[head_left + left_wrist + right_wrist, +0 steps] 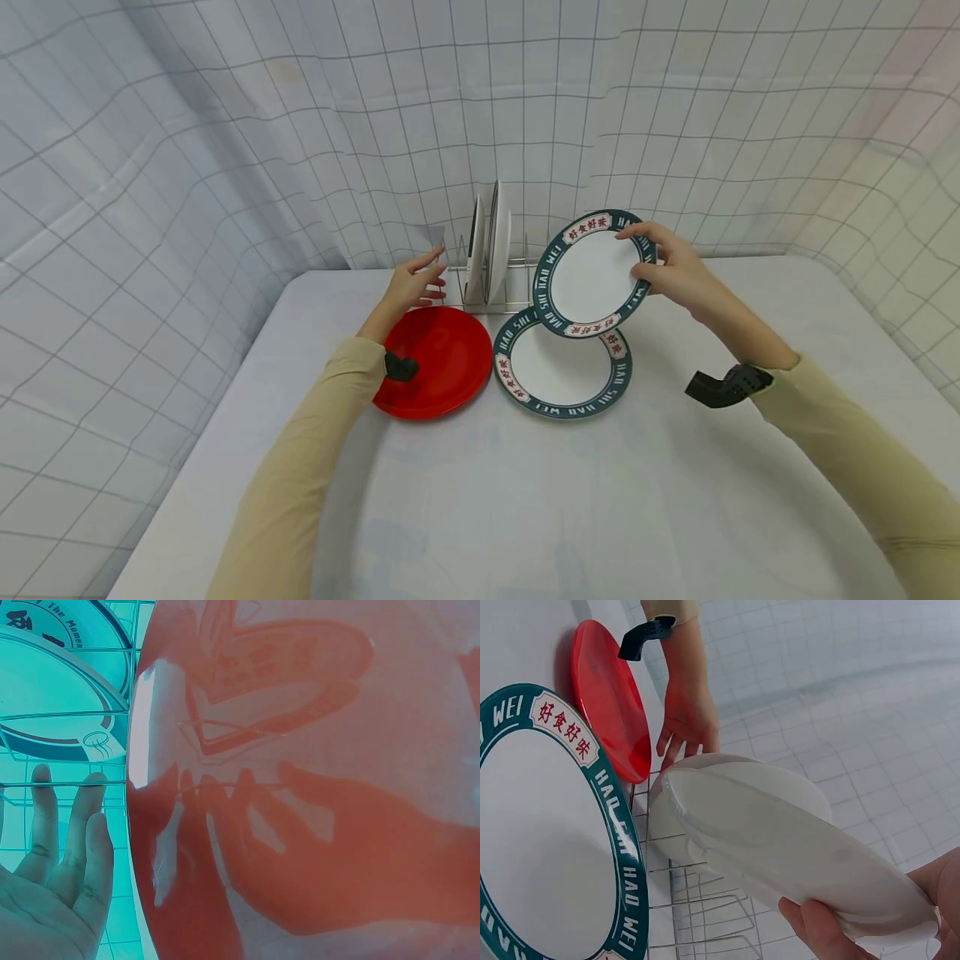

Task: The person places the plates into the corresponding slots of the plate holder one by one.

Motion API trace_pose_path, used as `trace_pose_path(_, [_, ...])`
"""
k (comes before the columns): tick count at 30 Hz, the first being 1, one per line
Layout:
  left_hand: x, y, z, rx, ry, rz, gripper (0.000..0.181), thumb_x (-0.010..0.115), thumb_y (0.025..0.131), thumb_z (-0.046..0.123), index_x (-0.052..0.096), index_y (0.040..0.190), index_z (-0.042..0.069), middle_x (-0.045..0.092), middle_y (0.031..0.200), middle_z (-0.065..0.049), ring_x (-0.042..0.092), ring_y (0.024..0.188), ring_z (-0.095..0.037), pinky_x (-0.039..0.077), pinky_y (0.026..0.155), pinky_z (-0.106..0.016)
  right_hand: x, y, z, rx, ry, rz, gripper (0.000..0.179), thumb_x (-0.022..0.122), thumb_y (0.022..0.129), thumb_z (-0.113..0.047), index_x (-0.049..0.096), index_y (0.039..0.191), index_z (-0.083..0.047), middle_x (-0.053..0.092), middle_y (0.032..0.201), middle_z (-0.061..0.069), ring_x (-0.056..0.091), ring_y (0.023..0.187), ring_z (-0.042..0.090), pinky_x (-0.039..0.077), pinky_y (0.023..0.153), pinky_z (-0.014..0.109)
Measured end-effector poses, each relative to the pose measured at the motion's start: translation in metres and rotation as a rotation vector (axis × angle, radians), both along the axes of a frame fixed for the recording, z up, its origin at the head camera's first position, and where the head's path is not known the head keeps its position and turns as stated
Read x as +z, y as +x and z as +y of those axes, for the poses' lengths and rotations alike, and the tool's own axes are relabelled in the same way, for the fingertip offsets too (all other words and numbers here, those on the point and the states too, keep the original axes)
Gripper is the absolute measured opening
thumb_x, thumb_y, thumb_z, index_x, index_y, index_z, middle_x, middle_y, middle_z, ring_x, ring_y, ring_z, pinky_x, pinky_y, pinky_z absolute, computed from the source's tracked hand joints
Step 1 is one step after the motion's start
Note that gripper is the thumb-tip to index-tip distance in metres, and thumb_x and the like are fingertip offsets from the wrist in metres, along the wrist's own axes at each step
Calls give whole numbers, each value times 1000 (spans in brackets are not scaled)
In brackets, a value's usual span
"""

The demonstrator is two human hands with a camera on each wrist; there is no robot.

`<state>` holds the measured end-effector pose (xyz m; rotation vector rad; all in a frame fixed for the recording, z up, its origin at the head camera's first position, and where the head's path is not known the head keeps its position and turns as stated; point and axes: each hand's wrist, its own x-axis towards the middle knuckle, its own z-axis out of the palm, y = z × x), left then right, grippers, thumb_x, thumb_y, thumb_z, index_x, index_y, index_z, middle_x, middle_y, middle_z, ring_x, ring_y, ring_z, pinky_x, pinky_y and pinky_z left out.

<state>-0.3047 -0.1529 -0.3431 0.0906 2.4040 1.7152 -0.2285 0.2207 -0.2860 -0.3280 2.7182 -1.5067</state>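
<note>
My right hand point(678, 271) grips the right edge of a white plate point(592, 275) with a green lettered rim, thumb on its face. It is held tilted over the rack's right end; the right wrist view shows its white underside point(787, 844). A matching plate point(562, 375) lies on the table below, partly overlapped. At the left end of the wire dish rack point(517, 287), my left hand point(411, 283) has its fingers extended, with fingertips right at a rack wire in the left wrist view. Two plates point(498, 242) stand upright in the rack.
A red plate point(450, 358) lies on the white table point(525, 500) in front of the rack, under my left wrist. Behind the rack hangs a white gridded curtain point(525, 108), which also runs along both sides. Black wrist mounts point(727, 386) stick out from the sleeves.
</note>
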Motion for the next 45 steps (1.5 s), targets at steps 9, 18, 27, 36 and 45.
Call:
trace_pose_path(9, [2,0,-1,-3,10,-4,49,49,101,24,37,149,19,54,127,-36,56,111,-50,46,99,-55,8,-15,-22,-12,-7,23,46,47,92,-1,44,137,-11,42,138,22,60,84,21,54,64,19])
trace_pose_path(18, [3,-1,-2,5,3,-5,49,49,101,23,37,148,20,55,126,-35,60,109,-47,46,99,-55,14,-33,-40,-16,-2,47,46,46,91,-1,45,136,-13,48,130,23,60,81,21,53,62,18])
trace_pose_path(27, [2,-2,0,8,6,-12,49,50,101,24,38,148,20,54,127,-36,62,107,-44,46,99,-54,14,-47,-54,-29,23,51,44,46,92,0,47,135,-12,47,124,23,57,83,23,54,61,20])
trace_pose_path(36, [1,-2,-1,5,19,-9,49,50,101,23,38,148,19,55,127,-35,57,110,-50,46,98,-55,12,-51,-60,-26,37,43,45,46,92,-1,45,136,-13,45,123,24,57,92,29,57,67,24])
trace_pose_path(45, [2,-1,-1,10,23,-10,50,51,101,24,38,148,19,55,127,-35,57,110,-49,46,99,-55,18,-52,-70,-21,76,79,52,48,92,-4,43,141,-18,46,125,23,54,84,26,56,62,24])
